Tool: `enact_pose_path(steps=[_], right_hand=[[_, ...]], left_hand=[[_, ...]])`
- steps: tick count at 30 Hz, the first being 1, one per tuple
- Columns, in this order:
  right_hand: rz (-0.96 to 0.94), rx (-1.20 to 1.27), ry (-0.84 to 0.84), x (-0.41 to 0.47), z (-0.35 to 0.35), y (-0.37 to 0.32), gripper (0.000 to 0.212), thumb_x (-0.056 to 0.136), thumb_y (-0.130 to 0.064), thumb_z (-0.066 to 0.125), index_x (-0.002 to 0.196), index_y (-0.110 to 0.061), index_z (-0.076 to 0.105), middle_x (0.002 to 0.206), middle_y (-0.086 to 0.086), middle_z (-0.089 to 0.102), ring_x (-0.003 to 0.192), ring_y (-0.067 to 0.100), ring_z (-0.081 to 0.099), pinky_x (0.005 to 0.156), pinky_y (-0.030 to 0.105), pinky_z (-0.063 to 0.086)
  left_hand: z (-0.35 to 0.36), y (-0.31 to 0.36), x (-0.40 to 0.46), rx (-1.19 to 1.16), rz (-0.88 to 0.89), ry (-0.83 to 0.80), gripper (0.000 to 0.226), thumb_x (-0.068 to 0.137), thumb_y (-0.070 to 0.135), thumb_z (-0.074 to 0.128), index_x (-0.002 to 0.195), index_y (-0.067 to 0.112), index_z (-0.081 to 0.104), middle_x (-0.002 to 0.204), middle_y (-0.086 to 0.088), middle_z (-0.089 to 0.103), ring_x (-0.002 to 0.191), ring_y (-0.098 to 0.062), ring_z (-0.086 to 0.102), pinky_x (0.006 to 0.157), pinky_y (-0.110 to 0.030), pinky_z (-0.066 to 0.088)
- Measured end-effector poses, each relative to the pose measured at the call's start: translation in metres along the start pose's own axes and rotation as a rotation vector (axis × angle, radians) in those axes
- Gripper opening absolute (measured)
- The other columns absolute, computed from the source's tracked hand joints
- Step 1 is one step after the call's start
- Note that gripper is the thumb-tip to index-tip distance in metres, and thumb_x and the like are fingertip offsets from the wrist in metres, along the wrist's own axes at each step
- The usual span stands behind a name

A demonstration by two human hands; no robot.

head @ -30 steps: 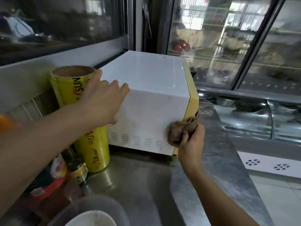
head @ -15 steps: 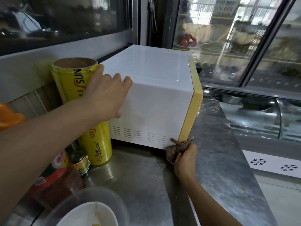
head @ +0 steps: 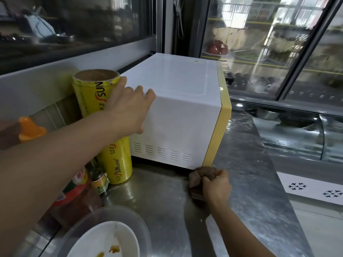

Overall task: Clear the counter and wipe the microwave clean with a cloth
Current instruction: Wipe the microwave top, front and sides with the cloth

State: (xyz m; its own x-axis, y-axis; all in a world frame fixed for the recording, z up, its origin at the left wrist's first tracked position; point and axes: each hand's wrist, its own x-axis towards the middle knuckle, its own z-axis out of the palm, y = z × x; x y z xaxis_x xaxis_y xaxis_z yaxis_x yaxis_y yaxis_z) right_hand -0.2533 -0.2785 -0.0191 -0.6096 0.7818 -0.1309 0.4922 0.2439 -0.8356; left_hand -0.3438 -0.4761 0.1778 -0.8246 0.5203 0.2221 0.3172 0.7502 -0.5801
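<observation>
Yellow wrap roll (head: 104, 125), bottles (head: 78, 191) and bowl (head: 104, 238) crowd microwave's (head: 178, 112) left.

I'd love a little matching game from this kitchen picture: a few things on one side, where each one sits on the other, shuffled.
Things:
1. cloth
2. wrap roll
3. bowl
4. left hand

Places:
A. standing left of the microwave
B. bunched in the right hand, at the microwave's lower front corner
C. resting on the microwave's top rear edge
D. nearest the camera, on the counter

Pairs: 1-B, 2-A, 3-D, 4-C
</observation>
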Motion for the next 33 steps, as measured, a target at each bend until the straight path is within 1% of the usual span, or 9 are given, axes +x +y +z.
enact_pose_path(steps=[5, 12, 16, 19, 22, 24, 26, 29, 33], right_hand=[[0.175, 0.277, 0.067, -0.016, 0.047, -0.029, 0.036, 0.084, -0.007, 0.063, 0.115, 0.003, 0.049, 0.118, 0.024, 0.059, 0.110, 0.038, 0.055, 0.092, 0.036, 0.042], [0.177, 0.334, -0.065, -0.045, 0.106, -0.062, 0.017, 0.084, -0.007, 0.063, 0.097, -0.003, 0.055, 0.103, 0.017, 0.063, 0.088, 0.026, 0.055, 0.083, 0.030, 0.044], [0.055, 0.228, -0.212, -0.058, 0.116, -0.065, 0.017, 0.080, -0.011, 0.068, 0.090, -0.009, 0.053, 0.091, 0.009, 0.060, 0.091, 0.026, 0.057, 0.080, 0.029, 0.044], [-0.072, 0.164, -0.286, -0.071, 0.097, -0.051, 0.019, 0.078, -0.007, 0.065, 0.086, -0.014, 0.048, 0.082, 0.000, 0.057, 0.083, 0.021, 0.056, 0.079, 0.029, 0.045], [-0.134, 0.141, -0.292, -0.078, 0.060, -0.025, 0.028, 0.076, -0.002, 0.057, 0.091, -0.021, 0.044, 0.078, -0.003, 0.058, 0.078, 0.022, 0.059, 0.076, 0.044, 0.052], [-0.181, 0.042, -0.292, -0.074, 0.032, -0.007, 0.035, 0.077, -0.004, 0.056, 0.095, -0.030, 0.041, 0.081, -0.009, 0.056, 0.080, 0.022, 0.059, 0.070, 0.047, 0.055], [-0.257, -0.079, -0.281, -0.067, 0.006, 0.004, 0.041, 0.077, -0.009, 0.059, 0.099, -0.039, 0.041, 0.089, -0.007, 0.058, 0.091, 0.024, 0.058, 0.078, 0.047, 0.052], [-0.396, -0.252, -0.258, -0.060, -0.031, -0.001, 0.044, 0.079, -0.012, 0.061, 0.108, -0.040, 0.045, 0.097, -0.005, 0.058, 0.105, 0.021, 0.045, 0.095, 0.038, 0.035], [-0.607, -0.093, -0.269, -0.057, -0.070, -0.037, 0.046, 0.072, 0.001, 0.060, 0.093, -0.038, 0.048, 0.082, -0.011, 0.063, 0.077, 0.008, 0.059, 0.066, 0.030, 0.049]], left_hand=[[0.002, 0.002, -0.001, 0.017, -0.001, 0.021, 0.091, 0.069, 0.056, 0.067, 0.137, 0.014, 0.022, 0.118, -0.006, 0.051, 0.102, -0.026, 0.058, 0.107, -0.045, 0.021], [0.007, 0.002, 0.002, 0.072, 0.005, 0.002, 0.102, 0.071, 0.057, 0.067, 0.142, 0.009, 0.012, 0.130, -0.011, 0.046, 0.111, -0.029, 0.055, 0.110, -0.046, 0.018], [0.009, 0.001, 0.001, 0.064, 0.009, -0.004, 0.105, 0.072, 0.056, 0.068, 0.144, 0.008, 0.009, 0.139, -0.015, 0.041, 0.117, -0.031, 0.052, 0.112, -0.046, 0.014], [0.007, 0.000, 0.000, 0.044, 0.013, -0.034, 0.107, 0.073, 0.056, 0.068, 0.146, 0.007, 0.007, 0.144, -0.017, 0.035, 0.123, -0.031, 0.048, 0.114, -0.046, 0.010], [0.004, 0.000, 0.000, 0.009, 0.007, -0.060, 0.106, 0.073, 0.055, 0.068, 0.146, 0.008, 0.008, 0.144, -0.016, 0.035, 0.124, -0.031, 0.046, 0.115, -0.047, 0.009], [0.002, 0.000, 0.000, -0.004, 0.005, -0.082, 0.105, 0.074, 0.053, 0.068, 0.146, 0.009, 0.007, 0.144, -0.016, 0.034, 0.124, -0.031, 0.046, 0.115, -0.047, 0.007], [-0.001, -0.001, 0.000, -0.004, 0.004, -0.104, 0.104, 0.073, 0.052, 0.068, 0.146, 0.009, 0.008, 0.143, -0.015, 0.035, 0.124, -0.030, 0.047, 0.114, -0.048, 0.008], [-0.004, -0.002, 0.000, -0.010, 0.005, -0.109, 0.102, 0.072, 0.051, 0.069, 0.145, 0.011, 0.011, 0.138, -0.011, 0.040, 0.119, -0.028, 0.049, 0.112, -0.050, 0.012], [-0.009, -0.008, 0.001, -0.043, 0.030, -0.133, 0.089, 0.075, 0.043, 0.066, 0.143, 0.016, 0.016, 0.132, -0.006, 0.045, 0.117, -0.026, 0.049, 0.111, -0.053, 0.012]])
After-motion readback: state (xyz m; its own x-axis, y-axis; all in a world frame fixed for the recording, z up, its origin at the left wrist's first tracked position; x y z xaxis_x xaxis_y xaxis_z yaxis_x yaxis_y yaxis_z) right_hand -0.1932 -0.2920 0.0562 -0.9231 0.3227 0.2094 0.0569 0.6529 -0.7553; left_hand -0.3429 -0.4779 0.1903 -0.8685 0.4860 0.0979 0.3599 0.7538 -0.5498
